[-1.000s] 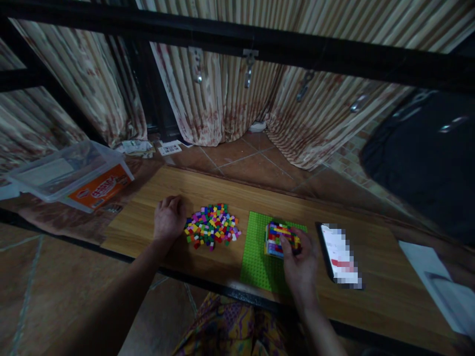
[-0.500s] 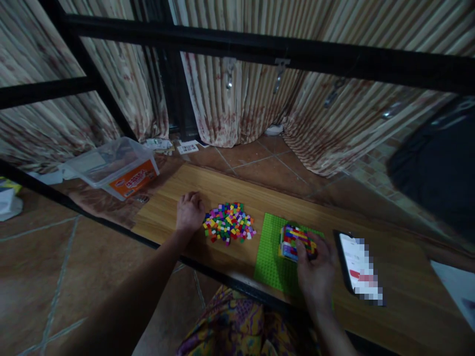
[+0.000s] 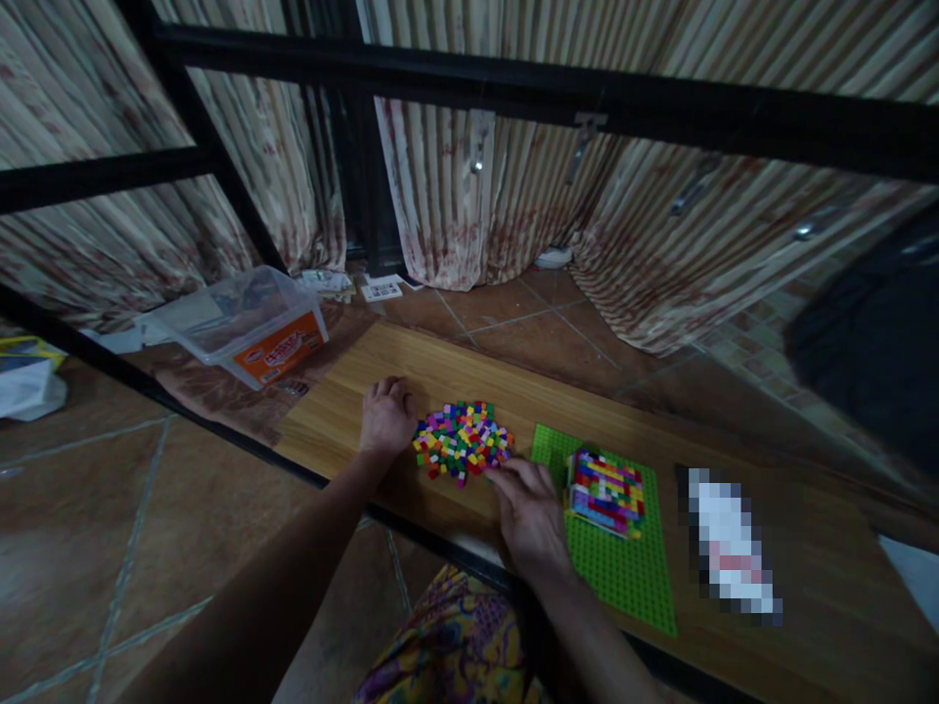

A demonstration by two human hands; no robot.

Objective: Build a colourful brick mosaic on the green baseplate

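Note:
My left hand (image 3: pixel 387 418) rests on the wooden board (image 3: pixel 440 357) at the left side of a pile of small coloured bricks (image 3: pixel 464 440). Its fingers are curled under, and anything inside them is hidden. At the pile's lower right edge is my right hand (image 3: pixel 532 518), its thumb and fingertips drawn together; whatever they pinch is too small to make out. A block built of many coloured bricks (image 3: pixel 607 492) lies on the green baseplate (image 3: pixel 623 577), just right of my right hand and apart from it.
A clear plastic box (image 3: pixel 283 337) with an orange label stands beyond the board's left end. Right of the baseplate lies a phone (image 3: pixel 730 543), its screen blurred out. A black metal bar (image 3: pixel 469 68) crosses in front of curtains (image 3: pixel 455 215). Papers (image 3: pixel 381 288) lie behind the board.
My right hand has left the brick-built block and moved left to the edge of the loose pile. The left hand stays beside the pile. The whole view has shifted slightly.

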